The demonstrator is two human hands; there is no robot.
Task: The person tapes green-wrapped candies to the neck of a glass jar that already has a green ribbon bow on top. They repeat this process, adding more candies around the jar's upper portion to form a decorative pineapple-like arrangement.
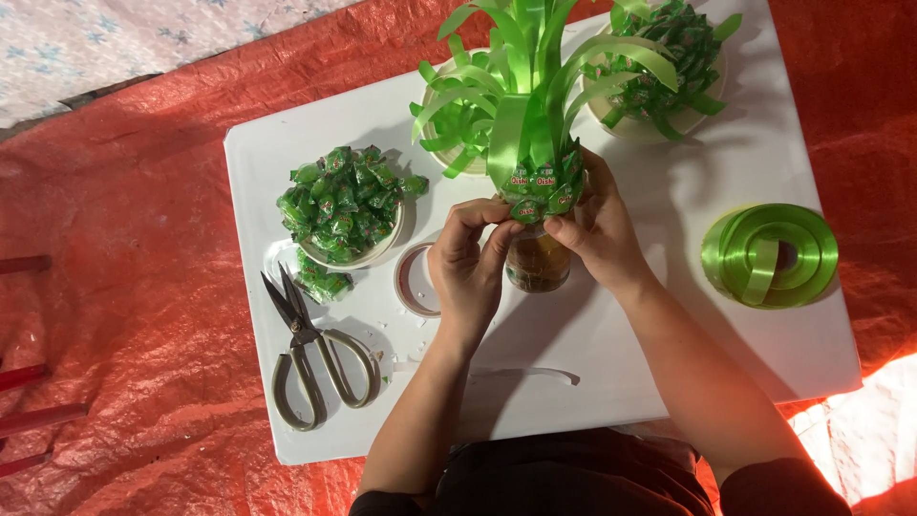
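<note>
Both hands are working at the table (pixel 669 315). The left hand (pixel 466 272) and right hand (pixel 597 229) are pinching a green candy (pixel 528 208) on the jar (pixel 537 263).

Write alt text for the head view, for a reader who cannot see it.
Both hands, left hand and right hand, press green-wrapped candies onto a bottle topped with green ribbon loops. On the white table sit a bowl of candies, scissors, tape roll and ribbon spool.
</note>
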